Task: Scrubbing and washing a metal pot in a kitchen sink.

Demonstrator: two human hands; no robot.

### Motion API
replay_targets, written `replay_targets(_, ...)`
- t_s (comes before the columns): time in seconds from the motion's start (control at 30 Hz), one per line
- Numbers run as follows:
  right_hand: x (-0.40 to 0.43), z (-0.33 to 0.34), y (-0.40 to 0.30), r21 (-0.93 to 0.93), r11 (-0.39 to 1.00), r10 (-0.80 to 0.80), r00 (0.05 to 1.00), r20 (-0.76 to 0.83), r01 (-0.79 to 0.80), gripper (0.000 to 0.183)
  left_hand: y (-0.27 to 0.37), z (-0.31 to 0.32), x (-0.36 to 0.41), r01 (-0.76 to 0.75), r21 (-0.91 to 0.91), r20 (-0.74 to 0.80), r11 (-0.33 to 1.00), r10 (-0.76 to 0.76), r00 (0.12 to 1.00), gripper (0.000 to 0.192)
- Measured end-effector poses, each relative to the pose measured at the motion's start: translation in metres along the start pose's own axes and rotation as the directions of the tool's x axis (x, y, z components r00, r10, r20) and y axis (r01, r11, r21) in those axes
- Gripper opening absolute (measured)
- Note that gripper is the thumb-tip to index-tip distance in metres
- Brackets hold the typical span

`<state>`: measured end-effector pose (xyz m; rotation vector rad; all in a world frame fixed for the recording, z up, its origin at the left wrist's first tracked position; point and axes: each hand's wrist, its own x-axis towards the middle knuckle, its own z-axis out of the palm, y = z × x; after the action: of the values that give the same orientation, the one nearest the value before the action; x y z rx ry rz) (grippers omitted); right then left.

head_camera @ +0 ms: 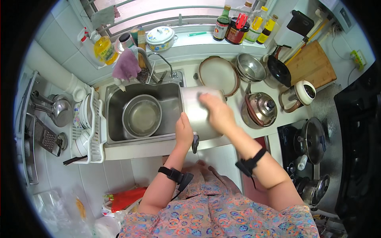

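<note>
My left hand [184, 131] is at the left edge of a flat, pale metal-looking board [202, 119] beside the sink, its fingers against that edge; its exact grip is hidden. My right hand [218, 111] is over the upper right part of the board, blurred, and whether it holds something small is unclear. A dark handle [195, 143] shows at the board's near edge, just right of my left wrist. Left of the board, a round metal basin [142, 116] with cloudy liquid stands in the steel sink [169, 92].
A lidded metal kettle [259, 109] stands right of the board, with a round brown-rimmed tray [218, 74] behind it. A white dish rack [99, 131] is left of the sink. The stove [282, 142] with pans lies at right; bottles [237, 26] line the windowsill.
</note>
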<state>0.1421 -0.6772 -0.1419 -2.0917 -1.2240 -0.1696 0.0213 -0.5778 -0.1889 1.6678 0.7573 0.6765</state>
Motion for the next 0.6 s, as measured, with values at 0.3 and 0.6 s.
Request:
replay_targets(0.3, -0.025, 0.0, -0.018, -0.017, 0.995, -0.099, 0.994, -0.035, 0.098, 0.046, -0.011, -0.001, -0.001, 0.02, -0.037, -0.029, 0.999, -0.021, 0.999, 0.059)
replay_targets(0.6, 0.01, -0.003, 0.055, 0.174, 0.962, 0.223, 0.972, -0.069, -0.209, 0.042, 0.003, 0.001, -0.002, 0.037, 0.016, 0.062, 0.999, -0.038, 0.997, 0.059)
